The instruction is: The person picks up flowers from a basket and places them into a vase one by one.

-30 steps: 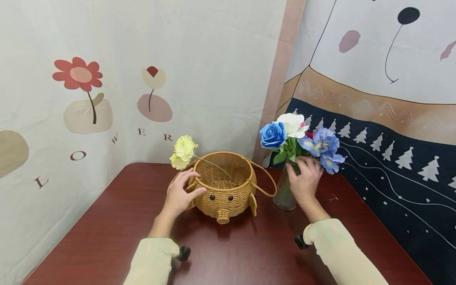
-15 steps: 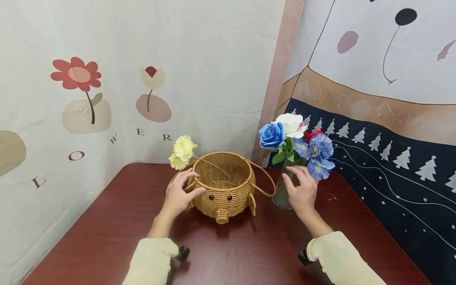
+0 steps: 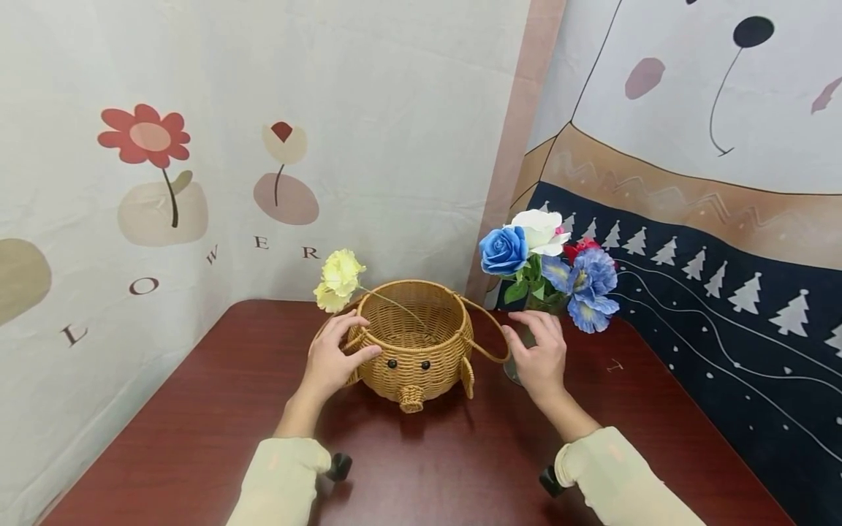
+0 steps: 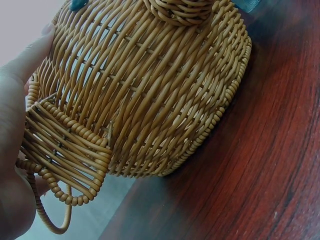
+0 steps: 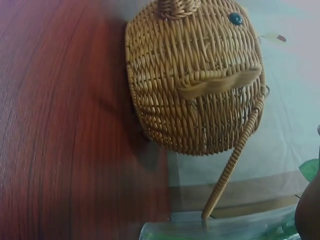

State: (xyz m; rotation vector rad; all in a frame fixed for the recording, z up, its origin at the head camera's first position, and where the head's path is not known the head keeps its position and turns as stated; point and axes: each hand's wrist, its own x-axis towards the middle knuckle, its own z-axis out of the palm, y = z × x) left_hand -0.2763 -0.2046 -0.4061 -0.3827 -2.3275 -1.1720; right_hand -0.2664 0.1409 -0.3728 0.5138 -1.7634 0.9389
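A wicker basket point(image 3: 414, 372) with button eyes, a snout and ears stands mid-table. One yellow flower point(image 3: 340, 276) leans out over its left rim, stem inside. My left hand point(image 3: 331, 356) holds that side, thumb on the front of the rim; the wrist view shows the thumb point(image 4: 32, 55) against the weave, other fingers mostly hidden behind the ear point(image 4: 65, 150). My right hand point(image 3: 542, 358), fingers loosely bent and holding nothing, is in front of the glass vase point(image 3: 513, 374), beside the basket's right handle point(image 3: 496, 329). The vase bears a blue rose point(image 3: 503, 250), a white flower point(image 3: 541, 231) and a blue-purple iris point(image 3: 592, 281).
The dark red table point(image 3: 408, 482) reaches back to a wall hanging point(image 3: 395, 146) printed with flowers. A second cloth point(image 3: 723, 307) with white trees hangs on the right. Red petals point(image 3: 580, 248) show behind the iris.
My right hand has let go of the iris, which now sits lower and further left in the vase. The hand then moved left, across the vase's front. My left hand stayed at the basket.
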